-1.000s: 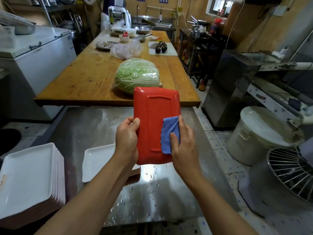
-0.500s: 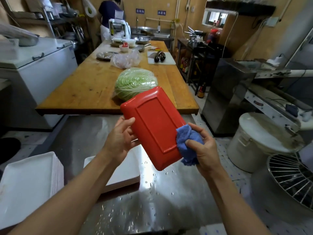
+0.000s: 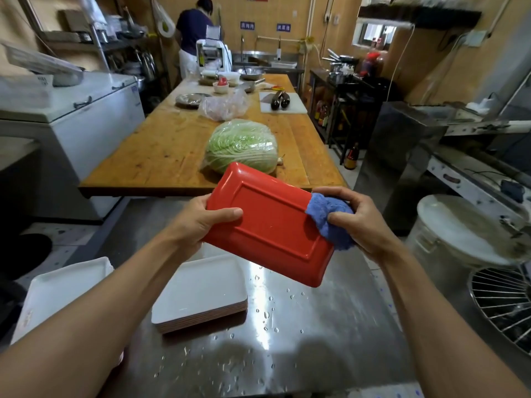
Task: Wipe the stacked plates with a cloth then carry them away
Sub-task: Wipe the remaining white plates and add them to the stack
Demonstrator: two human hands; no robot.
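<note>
I hold a red rectangular plate (image 3: pixel 270 225) above the steel counter (image 3: pixel 301 326), its underside facing me and tilted down to the right. My left hand (image 3: pixel 201 222) grips its left edge, thumb on the underside. My right hand (image 3: pixel 356 222) grips a bunched blue cloth (image 3: pixel 330 222) against the plate's right edge. Below lies a short stack of white rectangular plates (image 3: pixel 201 294). A taller stack of white plates (image 3: pixel 63 291) sits at the counter's left, partly hidden by my left forearm.
Water drops dot the counter. Behind it a wooden table (image 3: pixel 161 156) carries a wrapped cabbage (image 3: pixel 241 146), a plastic bag, bowls and a cutting board with eggplants. A white chest freezer (image 3: pixel 86 116) stands left; a lidded bucket (image 3: pixel 459 234) and wire rack right. A person (image 3: pixel 192 38) works far back.
The red plate has turned from upright to lying nearly crosswise. My right hand bunched the cloth and slid it from the underside to the right edge. The view tilted upward.
</note>
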